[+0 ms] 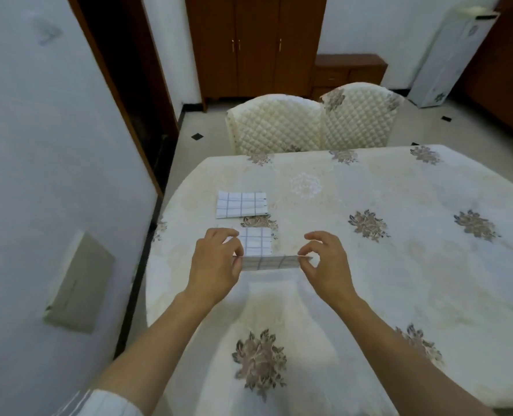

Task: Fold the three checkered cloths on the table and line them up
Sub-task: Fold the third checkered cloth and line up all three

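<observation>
Three white cloths with dark checks are near the table's left side. One folded cloth lies flat farthest from me. A second folded cloth lies just nearer, partly hidden by my left hand. The third cloth is held folded above the table, seen almost edge-on. My left hand pinches its left end and my right hand pinches its right end.
The table wears a cream cloth with floral prints. Two quilted chairs stand at its far edge. A white wall runs close along the left. A wooden wardrobe is at the back.
</observation>
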